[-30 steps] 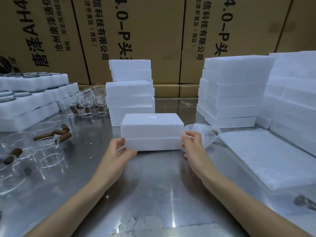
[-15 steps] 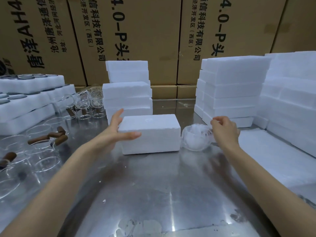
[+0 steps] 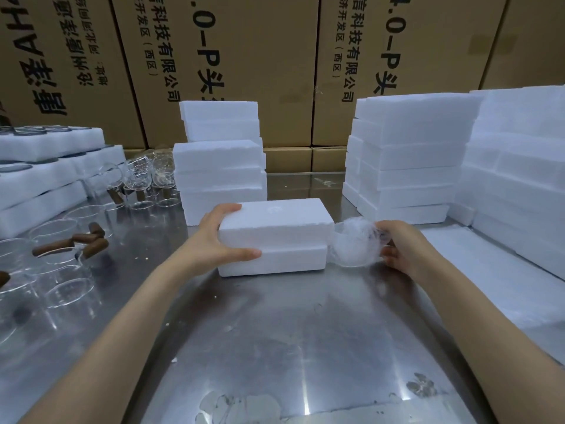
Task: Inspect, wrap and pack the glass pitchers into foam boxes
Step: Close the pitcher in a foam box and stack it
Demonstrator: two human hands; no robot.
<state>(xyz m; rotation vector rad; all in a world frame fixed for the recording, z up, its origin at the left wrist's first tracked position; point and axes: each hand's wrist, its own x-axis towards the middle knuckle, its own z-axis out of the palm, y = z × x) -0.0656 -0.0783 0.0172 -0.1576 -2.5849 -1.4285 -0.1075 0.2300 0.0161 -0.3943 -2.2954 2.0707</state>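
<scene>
Your left hand (image 3: 221, 237) holds the top half of the foam box (image 3: 272, 237) on the tabletop (image 3: 275, 332). Your right hand (image 3: 400, 246) holds the wrapped pitcher (image 3: 354, 244), touching the box's right end. The box runs left to right.

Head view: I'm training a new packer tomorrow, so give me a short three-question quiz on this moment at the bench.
1. True or false: the foam box at the table's centre is closed.
2. What does the right hand hold? A) a bare pitcher B) a wrapped glass piece C) a foam lid
3. Which of the hands grips the box's top half at its left end?

Key: 1 true; 2 B; 3 the left hand.
</scene>
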